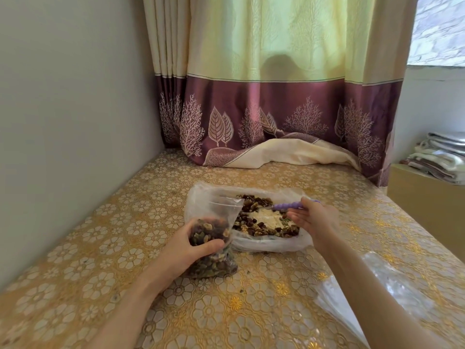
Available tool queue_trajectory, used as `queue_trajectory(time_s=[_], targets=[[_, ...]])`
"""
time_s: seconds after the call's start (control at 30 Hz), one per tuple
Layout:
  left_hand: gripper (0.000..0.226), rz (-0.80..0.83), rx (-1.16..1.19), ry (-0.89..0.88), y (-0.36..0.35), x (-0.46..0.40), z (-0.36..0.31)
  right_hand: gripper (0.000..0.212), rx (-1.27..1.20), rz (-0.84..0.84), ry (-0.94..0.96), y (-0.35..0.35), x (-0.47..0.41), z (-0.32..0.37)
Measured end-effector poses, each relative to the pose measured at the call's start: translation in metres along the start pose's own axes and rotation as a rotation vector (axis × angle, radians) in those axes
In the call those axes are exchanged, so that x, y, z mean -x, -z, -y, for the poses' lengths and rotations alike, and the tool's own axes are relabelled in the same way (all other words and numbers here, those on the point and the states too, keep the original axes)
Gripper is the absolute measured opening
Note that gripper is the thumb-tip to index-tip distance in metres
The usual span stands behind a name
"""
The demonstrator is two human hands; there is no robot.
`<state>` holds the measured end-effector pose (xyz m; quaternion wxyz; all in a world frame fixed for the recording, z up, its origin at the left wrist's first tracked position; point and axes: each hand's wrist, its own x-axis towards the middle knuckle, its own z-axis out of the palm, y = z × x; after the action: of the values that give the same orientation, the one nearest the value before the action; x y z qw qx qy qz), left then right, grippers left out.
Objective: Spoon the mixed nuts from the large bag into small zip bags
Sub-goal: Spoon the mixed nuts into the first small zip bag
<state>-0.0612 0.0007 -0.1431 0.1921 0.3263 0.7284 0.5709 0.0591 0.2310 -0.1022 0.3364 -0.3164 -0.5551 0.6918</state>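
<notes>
A large clear bag (201,197) lies open on the table with mixed nuts (261,230) spread inside it. My left hand (186,248) grips a small zip bag (214,248) that stands upright at the large bag's left edge, mouth open and more than half full of nuts. My right hand (314,220) holds a spoon with a purple handle (289,205). The spoon points left over the nuts in the large bag; its bowl is hard to make out.
The table (125,248) wears a gold floral cloth and meets a wall on the left. A purple and cream curtain (276,117) drapes onto its far edge. Empty clear bags (392,285) lie at the right front. Folded cloths (440,154) sit on a box beyond the right edge.
</notes>
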Motion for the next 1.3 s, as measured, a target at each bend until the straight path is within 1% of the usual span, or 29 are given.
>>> queue_trajectory(time_s=[0.17, 0.27, 0.4, 0.5, 0.53, 0.63, 0.7, 0.83, 0.93, 1.0, 1.13, 1.2, 1.3], targets=[[0.063, -0.009, 0.017, 0.017, -0.001, 0.0, 0.001, 0.025, -0.032, -0.025, 0.008, 0.005, 0.0, 0.011], [0.063, -0.01, 0.023, 0.017, -0.001, 0.0, 0.0, 0.028, -0.067, -0.039, 0.058, 0.004, 0.004, 0.022], [0.068, -0.013, 0.019, 0.022, -0.001, 0.0, -0.001, 0.031, -0.103, -0.009, 0.119, 0.0, 0.011, 0.037], [0.061, -0.017, 0.017, 0.028, -0.002, 0.0, -0.002, 0.033, -0.125, 0.028, 0.158, -0.005, 0.018, 0.046], [0.06, -0.016, 0.015, 0.03, -0.002, 0.001, -0.003, 0.033, -0.125, 0.046, 0.17, -0.006, 0.02, 0.049], [0.065, -0.004, 0.006, 0.042, -0.002, 0.002, -0.004, 0.03, -0.103, 0.12, 0.209, -0.012, 0.029, 0.053], [0.062, -0.003, 0.011, 0.044, -0.002, 0.002, -0.005, 0.028, -0.074, 0.176, 0.237, -0.015, 0.035, 0.054], [0.056, -0.002, 0.029, 0.05, -0.002, 0.003, -0.006, 0.029, -0.005, 0.352, 0.349, -0.021, 0.047, 0.053], [0.06, 0.003, 0.042, 0.049, -0.003, 0.004, -0.008, 0.025, 0.025, 0.42, 0.419, -0.023, 0.05, 0.053], [0.062, 0.006, 0.042, 0.045, -0.003, 0.004, -0.009, 0.023, 0.005, 0.424, 0.431, -0.022, 0.048, 0.052], [0.057, 0.005, 0.045, 0.037, -0.003, 0.004, -0.009, 0.023, -0.055, 0.401, 0.443, -0.018, 0.043, 0.051], [0.056, 0.008, 0.047, 0.039, -0.003, 0.004, -0.008, 0.025, -0.102, 0.341, 0.425, -0.013, 0.038, 0.048], [0.056, 0.009, 0.053, 0.039, -0.003, 0.004, -0.007, 0.028, -0.176, 0.205, 0.368, -0.003, 0.029, 0.039]])
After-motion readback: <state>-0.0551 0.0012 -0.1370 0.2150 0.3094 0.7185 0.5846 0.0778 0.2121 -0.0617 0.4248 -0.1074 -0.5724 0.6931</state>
